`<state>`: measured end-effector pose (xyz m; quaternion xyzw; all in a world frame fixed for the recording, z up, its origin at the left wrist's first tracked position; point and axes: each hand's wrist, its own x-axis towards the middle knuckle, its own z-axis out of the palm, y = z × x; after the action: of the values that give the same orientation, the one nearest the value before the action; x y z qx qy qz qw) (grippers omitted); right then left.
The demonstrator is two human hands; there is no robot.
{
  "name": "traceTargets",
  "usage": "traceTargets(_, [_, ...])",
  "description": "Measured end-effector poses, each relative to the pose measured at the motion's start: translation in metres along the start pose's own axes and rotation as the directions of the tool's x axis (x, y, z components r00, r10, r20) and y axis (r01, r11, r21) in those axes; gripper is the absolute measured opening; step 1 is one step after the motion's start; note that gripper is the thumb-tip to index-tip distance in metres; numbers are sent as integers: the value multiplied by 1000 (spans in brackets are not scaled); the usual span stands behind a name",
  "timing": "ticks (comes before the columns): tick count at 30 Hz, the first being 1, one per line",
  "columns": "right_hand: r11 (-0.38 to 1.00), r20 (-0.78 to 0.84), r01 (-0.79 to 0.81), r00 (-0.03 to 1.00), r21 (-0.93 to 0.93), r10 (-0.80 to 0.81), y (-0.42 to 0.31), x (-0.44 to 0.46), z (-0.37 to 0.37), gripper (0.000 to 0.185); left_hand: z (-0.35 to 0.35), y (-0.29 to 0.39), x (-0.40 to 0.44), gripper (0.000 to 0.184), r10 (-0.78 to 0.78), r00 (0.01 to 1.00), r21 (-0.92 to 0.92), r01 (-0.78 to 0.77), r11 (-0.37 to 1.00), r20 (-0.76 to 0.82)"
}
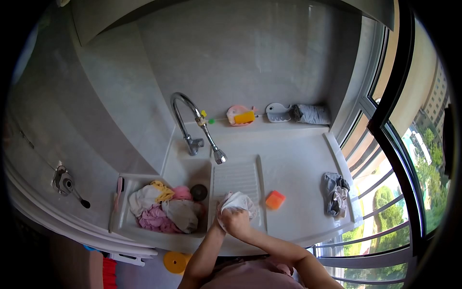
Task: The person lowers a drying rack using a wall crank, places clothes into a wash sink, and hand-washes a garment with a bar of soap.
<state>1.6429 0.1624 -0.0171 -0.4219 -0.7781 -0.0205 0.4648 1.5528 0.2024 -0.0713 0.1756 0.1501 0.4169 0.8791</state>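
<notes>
A bunched white cloth point(239, 200) is in my two hands, over the ribbed washboard point(236, 176) of the sink. My right hand point(236, 220) is closed in a fist on the cloth. My left hand point(220, 222) presses in from the left, closed on the same cloth; most of its fingers are hidden behind the cloth and the right hand. To the right of the cloth an orange and pink bar of soap point(275, 199) lies on the white counter. In the basin on the left is a pile of clothes, with a pink garment point(156, 219) and a white one point(142, 200).
A chrome faucet point(192, 144) rises behind the basin, its spout above the washboard. Soap dishes point(278, 113) and a folded grey cloth point(312, 114) line the back ledge. Grey garments point(335, 194) lie at the counter's right end, by the window. A brush point(117, 195) rests on the left rim.
</notes>
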Motion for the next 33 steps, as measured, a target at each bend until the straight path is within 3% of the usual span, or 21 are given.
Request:
traceTargets(1, [1000,1,-1,1000,1,1,6,1,2,26,8,-2,-3,37,0,1000,-1,0,1000,-1])
traceTargets(3, [980,50,-185,981,-67,188,31,12,2,23,23,-10,-3,37,267,891,141,-231,963,-368])
traceTargets(4, [953,86,-287,952,-97,295,39,23,-3,22,40,-7,0,38,327,864,380,-175,908,-382])
traceTargets(7, [958,52,-225,970,-178,238,27,19,-3,18,40,-6,-3,38,261,892,202,-198,959,-369])
traceTargets(9, [998,19,-13,1000,-65,14,1,8,-5,15,7,-4,3,38,139,987,-39,-142,989,-76])
traceTargets(10, [999,21,-21,1000,-35,22,8,5,-1,18,4,-6,2,38,142,987,-40,-145,989,-81])
traceTargets(11, [1000,23,-29,999,-6,29,21,3,3,20,1,-10,4,35,236,951,144,-210,967,-198])
traceTargets(13, [957,130,-270,950,-103,282,44,15,0,15,33,-8,-2,31,456,814,506,-241,828,-359])
traceTargets(15, [947,157,-274,941,-169,300,73,15,-2,16,52,-4,-9,31,387,821,437,-191,879,-419])
traceTargets(17, [918,124,-395,911,-19,394,92,7,1,17,35,-7,-9,32,473,759,500,-227,836,-448])
traceTargets(19, [864,67,-455,890,217,451,58,19,-9,17,4,-10,-2,38,493,791,524,-265,810,-361])
traceTargets(20, [821,178,-534,844,202,505,26,27,-18,14,-18,-14,4,38,391,863,380,-262,887,-319])
traceTargets(21, [914,125,-375,925,153,359,7,17,-6,17,-29,-15,7,39,291,923,232,-235,944,-253])
traceTargets(22, [984,-12,-153,988,89,154,-4,18,-2,19,-13,-10,7,38,96,977,-180,-61,982,192])
traceTargets(23, [998,-132,66,989,-8,-67,-11,18,0,21,3,-5,7,38,34,941,-164,23,986,337])
traceTargets(24, [999,-54,-20,998,48,23,-4,16,4,22,0,-10,5,38,28,941,-161,28,987,337])
traceTargets(26, [976,75,-217,974,21,215,25,20,9,27,-10,-21,2,36,223,966,-149,-204,968,129])
traceTargets(27, [935,66,-355,933,-17,355,45,22,18,31,55,-3,-9,35,166,938,331,-59,942,-304])
traceTargets(30, [980,38,-199,979,4,198,14,18,5,27,20,-9,-7,36,179,938,252,-105,962,-295])
traceTargets(32, [990,-36,33,999,138,-29,-8,9,5,21,0,-15,-5,37,323,918,560,-147,815,-230])
traceTargets(33, [990,-32,30,999,138,-26,-3,9,4,21,-9,-19,-5,37,384,905,690,-161,705,-181])
